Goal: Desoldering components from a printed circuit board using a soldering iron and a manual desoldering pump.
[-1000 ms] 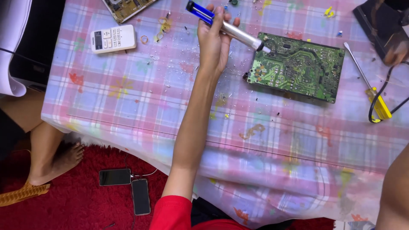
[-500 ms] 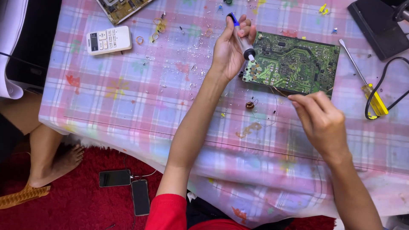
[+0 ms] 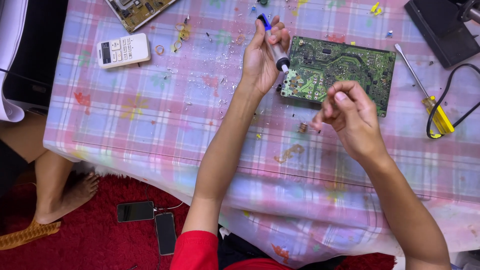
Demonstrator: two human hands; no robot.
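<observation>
My left hand point(image 3: 260, 62) grips a desoldering pump point(image 3: 275, 45) with a blue top, a silver body and a black tip. It stands nearly upright, its tip at the left edge of a green circuit board point(image 3: 345, 70) lying on the checked tablecloth point(image 3: 150, 125). My right hand point(image 3: 350, 117) hovers just in front of the board's near edge, blurred, with fingers pinched together. I cannot make out whether anything small is between them. A tiny brown component point(image 3: 302, 127) lies on the cloth by that hand.
A yellow-handled screwdriver point(image 3: 437, 117) and a black cable point(image 3: 450, 95) lie right of the board, below a black box point(image 3: 440, 30). A white remote point(image 3: 123, 50) and a second board point(image 3: 137, 10) sit far left. Two phones point(image 3: 135, 211) and another person's foot point(image 3: 60, 185) rest on the red carpet.
My left hand swung the pump from lying across the table to upright at the board's left edge. My right hand came in from the right and now hovers near the board's front edge.
</observation>
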